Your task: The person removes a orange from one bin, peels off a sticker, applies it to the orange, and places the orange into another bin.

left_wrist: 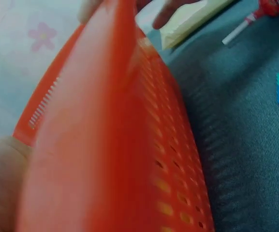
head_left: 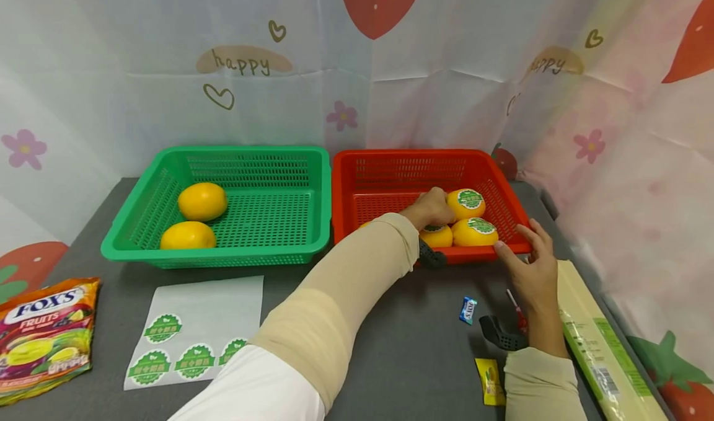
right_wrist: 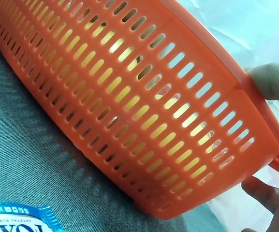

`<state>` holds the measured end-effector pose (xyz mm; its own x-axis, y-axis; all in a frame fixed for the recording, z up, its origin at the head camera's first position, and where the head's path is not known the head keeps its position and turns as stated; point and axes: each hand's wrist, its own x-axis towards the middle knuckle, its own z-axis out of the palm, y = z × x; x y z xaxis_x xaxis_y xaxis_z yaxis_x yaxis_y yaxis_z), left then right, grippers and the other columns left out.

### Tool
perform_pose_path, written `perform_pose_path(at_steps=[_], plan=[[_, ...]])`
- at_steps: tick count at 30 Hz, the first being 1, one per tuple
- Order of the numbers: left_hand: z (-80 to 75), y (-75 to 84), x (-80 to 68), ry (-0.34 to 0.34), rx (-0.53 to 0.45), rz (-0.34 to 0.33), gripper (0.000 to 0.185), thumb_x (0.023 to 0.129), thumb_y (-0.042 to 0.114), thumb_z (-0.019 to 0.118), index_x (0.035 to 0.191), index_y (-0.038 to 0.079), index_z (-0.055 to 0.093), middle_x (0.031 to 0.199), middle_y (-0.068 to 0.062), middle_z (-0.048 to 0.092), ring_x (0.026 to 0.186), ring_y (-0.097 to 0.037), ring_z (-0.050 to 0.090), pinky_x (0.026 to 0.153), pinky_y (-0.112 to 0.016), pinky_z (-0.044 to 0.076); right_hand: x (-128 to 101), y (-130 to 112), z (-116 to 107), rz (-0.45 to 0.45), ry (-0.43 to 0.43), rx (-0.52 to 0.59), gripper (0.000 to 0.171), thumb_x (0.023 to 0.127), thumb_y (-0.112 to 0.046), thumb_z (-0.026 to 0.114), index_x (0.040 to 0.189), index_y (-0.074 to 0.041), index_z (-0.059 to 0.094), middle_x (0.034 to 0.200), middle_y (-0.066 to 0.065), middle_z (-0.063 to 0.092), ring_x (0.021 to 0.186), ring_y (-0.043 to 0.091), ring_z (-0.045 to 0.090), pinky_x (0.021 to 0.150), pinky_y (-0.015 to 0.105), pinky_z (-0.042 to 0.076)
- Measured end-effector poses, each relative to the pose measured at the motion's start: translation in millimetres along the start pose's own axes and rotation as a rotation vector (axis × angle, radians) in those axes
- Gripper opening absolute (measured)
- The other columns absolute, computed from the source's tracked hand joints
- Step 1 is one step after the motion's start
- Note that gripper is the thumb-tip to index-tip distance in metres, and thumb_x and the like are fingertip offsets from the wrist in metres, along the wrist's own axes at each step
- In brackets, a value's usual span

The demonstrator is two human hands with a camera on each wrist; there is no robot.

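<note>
A red basket [head_left: 390,160] holds several yellow-orange fruits, some with green round stickers. My left hand [head_left: 432,207] reaches into it and curls round the left side of a stickered fruit [head_left: 467,204]. Another stickered fruit [head_left: 475,232] lies in front of it. My right hand [head_left: 530,253] grips the basket's front right rim, thumb on top. In the right wrist view the thumb [right_wrist: 274,79] presses the rim of the red basket [right_wrist: 129,96], with yellow fruit showing through the slots. The left wrist view is filled by the blurred wall of the red basket [left_wrist: 120,145].
A green basket [head_left: 167,247] on the left holds two plain fruits [head_left: 202,201]. A sticker sheet [head_left: 195,331] and a Fox's candy bag [head_left: 44,334] lie at the front left. A blue candy [head_left: 468,309], a yellow candy [head_left: 489,381], a lollipop [head_left: 515,312] and a long box [head_left: 602,346] lie at the right.
</note>
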<state>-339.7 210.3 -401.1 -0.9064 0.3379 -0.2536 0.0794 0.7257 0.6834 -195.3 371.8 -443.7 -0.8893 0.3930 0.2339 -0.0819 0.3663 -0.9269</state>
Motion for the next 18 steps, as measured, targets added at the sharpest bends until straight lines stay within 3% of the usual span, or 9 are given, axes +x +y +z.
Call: perform_pose_path(at_steps=[3, 6, 9, 14, 18], plan=[[-5.3, -1.0, -2.3, -0.016, -0.002, 0.013, 0.032, 0.085, 0.019, 0.071, 0.115, 0.010, 0.067, 0.090, 0.001, 0.060, 0.082, -0.017, 0.055, 0.068, -0.027, 0.047, -0.1, -1.3, 0.8, 0.002, -0.001, 0.005, 0.058, 0.089, -0.024, 0.071, 0.139, -0.004, 0.051, 0.153, -0.005, 0.029, 0.138, 0.021, 0.026, 0.106, 0.036, 0.032], [-14.5, 1.6, -8.4, -0.002, 0.050, 0.047, 0.048, 0.087, 0.025, 0.070, 0.133, 0.015, 0.058, 0.109, 0.002, 0.063, 0.102, -0.018, 0.055, 0.093, -0.038, 0.041, -1.2, -1.4, 1.3, 0.003, -0.001, 0.014, 0.058, 0.089, -0.024, 0.071, 0.139, -0.004, 0.051, 0.153, -0.005, 0.029, 0.139, 0.020, 0.025, 0.107, 0.036, 0.030], [-28.5, 9.9, -21.4, 0.034, 0.078, 0.117, 0.062, 0.088, 0.031, 0.069, 0.145, 0.021, 0.046, 0.131, 0.004, 0.057, 0.122, -0.021, 0.047, 0.105, -0.051, 0.028, -2.4, -0.1, 0.2, 0.010, 0.000, 0.016, 0.058, 0.089, -0.024, 0.071, 0.139, -0.004, 0.051, 0.152, -0.005, 0.029, 0.139, 0.020, 0.025, 0.107, 0.036, 0.028], [-62.1, 16.1, -64.1, 0.105, 0.021, 0.305, 0.066, 0.089, 0.041, 0.067, 0.147, 0.023, 0.043, 0.144, 0.002, 0.046, 0.130, -0.021, 0.039, 0.103, -0.042, 0.034, -1.6, 0.9, -3.0, 0.038, -0.010, 0.003, 0.060, 0.089, -0.027, 0.071, 0.141, -0.006, 0.049, 0.154, -0.006, 0.026, 0.140, 0.020, 0.022, 0.108, 0.038, 0.027], [-93.0, -1.3, -103.8, 0.199, -0.026, 0.418, 0.065, 0.088, 0.046, 0.065, 0.146, 0.024, 0.045, 0.147, 0.004, 0.041, 0.134, -0.020, 0.033, 0.106, -0.043, 0.030, 1.6, 1.1, -1.5, 0.037, -0.027, 0.004, 0.062, 0.089, -0.028, 0.071, 0.142, -0.006, 0.048, 0.154, -0.005, 0.025, 0.140, 0.021, 0.021, 0.107, 0.039, 0.029]])
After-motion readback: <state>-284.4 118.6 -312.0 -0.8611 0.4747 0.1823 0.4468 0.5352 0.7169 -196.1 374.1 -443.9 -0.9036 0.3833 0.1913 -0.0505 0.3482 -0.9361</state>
